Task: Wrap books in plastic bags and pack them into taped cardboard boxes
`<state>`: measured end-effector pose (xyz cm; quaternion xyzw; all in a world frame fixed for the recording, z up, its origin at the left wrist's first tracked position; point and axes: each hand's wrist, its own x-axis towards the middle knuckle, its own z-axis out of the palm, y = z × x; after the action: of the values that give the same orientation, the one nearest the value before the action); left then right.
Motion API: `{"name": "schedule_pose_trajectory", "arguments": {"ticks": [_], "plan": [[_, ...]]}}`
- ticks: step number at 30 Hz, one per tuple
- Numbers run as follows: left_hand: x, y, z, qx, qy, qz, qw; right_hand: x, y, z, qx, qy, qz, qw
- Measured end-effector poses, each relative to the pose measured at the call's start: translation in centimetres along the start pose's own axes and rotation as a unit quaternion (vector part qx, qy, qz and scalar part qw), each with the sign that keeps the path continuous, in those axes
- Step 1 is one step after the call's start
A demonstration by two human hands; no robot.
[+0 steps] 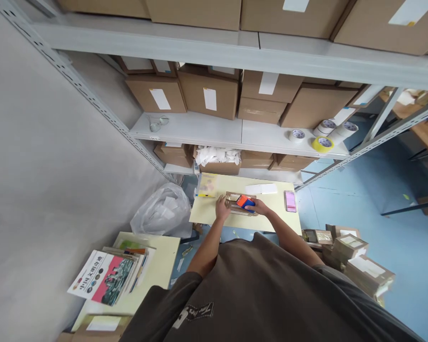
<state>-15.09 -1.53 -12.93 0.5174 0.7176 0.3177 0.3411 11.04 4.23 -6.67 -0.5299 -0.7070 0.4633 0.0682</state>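
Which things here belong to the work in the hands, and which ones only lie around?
In use:
- left hand on the small cardboard box
- right hand gripping the orange-and-blue tape dispenser

Lying about:
- pink phone
- tape rolls on the shelf
- plastic bag
- magazines

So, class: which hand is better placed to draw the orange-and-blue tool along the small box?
Right, probably: the right hand grips the orange-and-blue tool on top of the small box; the left hand only rests against its end.
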Motion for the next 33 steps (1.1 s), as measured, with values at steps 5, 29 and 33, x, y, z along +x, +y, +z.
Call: {"name": "schedule_pose_trajectory", "arguments": {"ticks": [5,29,33], "plan": [[1.3,1.2,-0.4,-0.154,-0.085,-0.138,0.975,-0.3,0.1,0.1,0.011,-0.01,0.005,1.0],[1.1,2.2,1.4,-0.298,0.092,-0.149,0.939,2.0,-3.3,-2.2,-0.106,-0.028,0.005,0.994],[1.2,2.7,1.1,-0.403,0.1,-0.14,0.899,2.1,-3.6,-2.5,-0.087,-0.049,0.012,0.995]]}}
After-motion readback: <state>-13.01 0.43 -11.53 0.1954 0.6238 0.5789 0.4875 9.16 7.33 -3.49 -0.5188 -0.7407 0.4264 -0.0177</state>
